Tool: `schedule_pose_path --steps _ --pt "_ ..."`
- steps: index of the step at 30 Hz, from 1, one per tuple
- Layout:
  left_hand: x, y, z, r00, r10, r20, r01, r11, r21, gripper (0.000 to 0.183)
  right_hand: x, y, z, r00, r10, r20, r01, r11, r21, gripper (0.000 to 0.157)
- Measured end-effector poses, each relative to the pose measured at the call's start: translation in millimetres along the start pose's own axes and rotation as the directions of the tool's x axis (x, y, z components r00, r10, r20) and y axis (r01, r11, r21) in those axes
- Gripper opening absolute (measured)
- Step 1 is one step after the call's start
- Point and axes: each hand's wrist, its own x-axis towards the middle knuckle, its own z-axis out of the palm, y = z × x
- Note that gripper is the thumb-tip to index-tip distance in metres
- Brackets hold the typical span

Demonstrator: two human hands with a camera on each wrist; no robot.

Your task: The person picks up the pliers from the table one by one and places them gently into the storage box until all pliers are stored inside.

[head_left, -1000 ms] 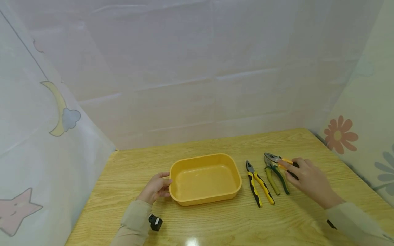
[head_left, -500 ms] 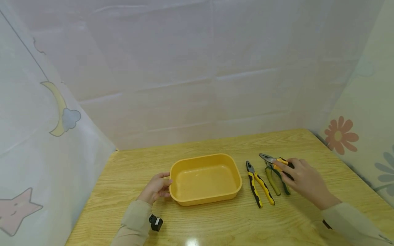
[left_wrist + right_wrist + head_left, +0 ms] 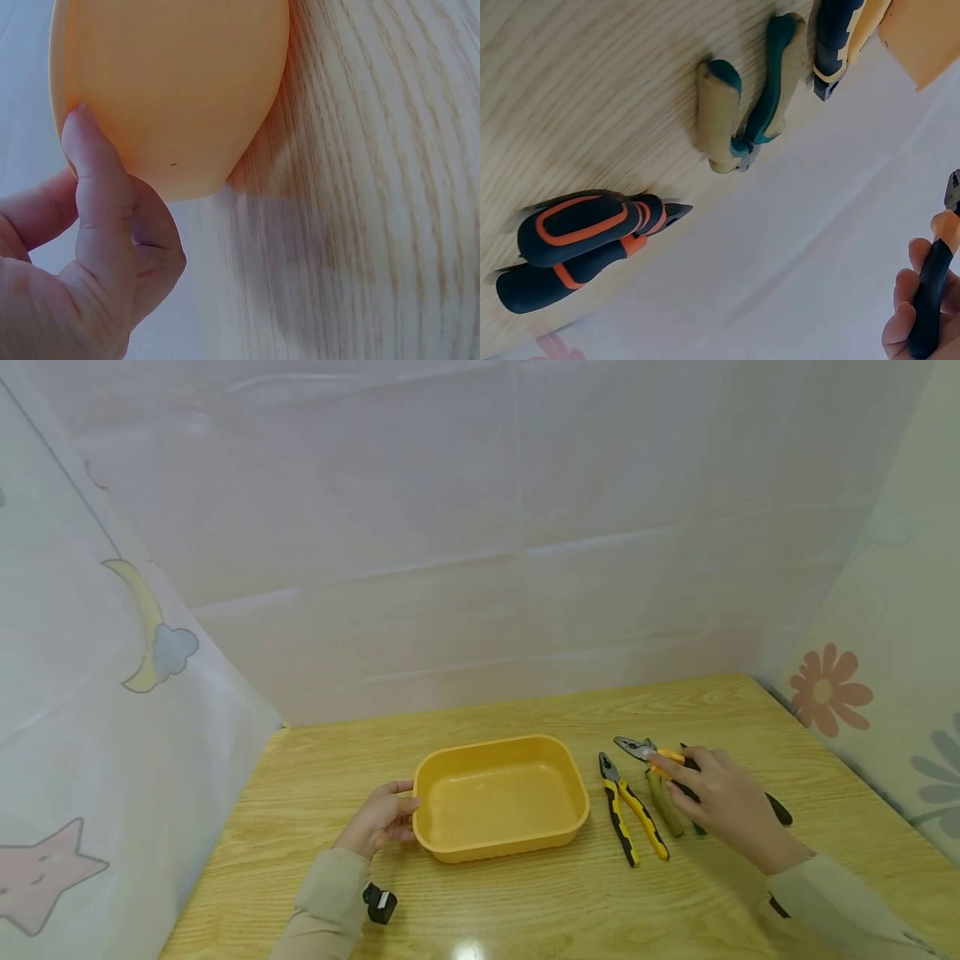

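My left hand pinches the left rim of an empty yellow plastic basin, thumb over the inside in the left wrist view. Held in my right hand is a pair of pliers with orange-and-black handles, its grey head pointing left. That hand hovers over green-handled pliers and partly hides them in the head view. Between basin and green pair lie yellow-and-black pliers. Another pair, black-and-orange pliers, rests on the table in the right wrist view; in the head view only bits of it show around my hand.
The wood-grain table meets pale cloth walls at the back and sides. A small black object sits at my left wrist, beside the sleeve.
My right hand has moved left with the pliers, over the green-handled pair. A dark handle has come into view behind that hand. My left hand and the basin have stayed put.
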Motion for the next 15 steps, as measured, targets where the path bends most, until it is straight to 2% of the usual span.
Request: schedule_pose_path --steps 9,15 --pt "0.6 0.0 0.0 1.000 -0.005 -0.001 0.005 1.000 -0.001 0.043 8 -9 0.7 1.000 0.010 0.027 -0.011 0.999 0.050 0.056" --pt "1.5 -0.4 -0.6 1.000 -0.010 0.000 0.010 1.000 -0.001 0.043 13 -16 5.5 1.000 -0.008 0.008 0.008 0.999 0.041 0.056"
